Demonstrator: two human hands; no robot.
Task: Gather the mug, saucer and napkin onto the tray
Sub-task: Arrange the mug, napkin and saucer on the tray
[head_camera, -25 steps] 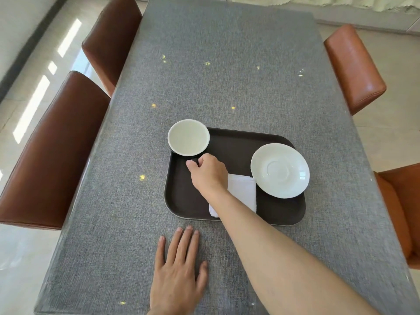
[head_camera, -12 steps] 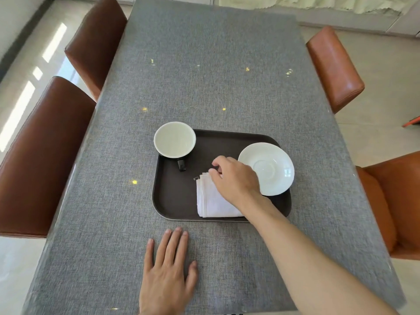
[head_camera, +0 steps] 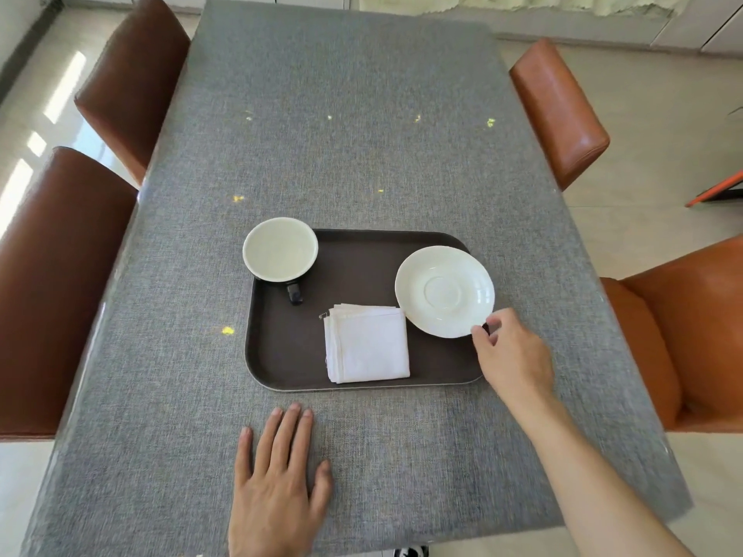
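A dark brown tray (head_camera: 289, 355) lies on the grey table. At the tray's far left corner stands a dark mug (head_camera: 280, 249) with a white inside, its handle pointing toward me. A folded white napkin (head_camera: 368, 343) lies flat in the tray's near middle. A white saucer (head_camera: 444, 291) rests on the tray's right side, overhanging the right rim. My right hand (head_camera: 512, 355) is at the saucer's near right edge, thumb and forefinger pinched on its rim. My left hand (head_camera: 277, 488) lies flat on the table in front of the tray, holding nothing.
Two dark brown chairs (head_camera: 60, 283) stand along the table's left side and two orange chairs (head_camera: 563, 114) along the right. The grey tablecloth (head_camera: 341, 114) stretches beyond the tray. The table's near edge is just below my left hand.
My right hand left the mug's handle, passed over the napkin, and now sits at the saucer's near right rim. The left hand has stayed flat.
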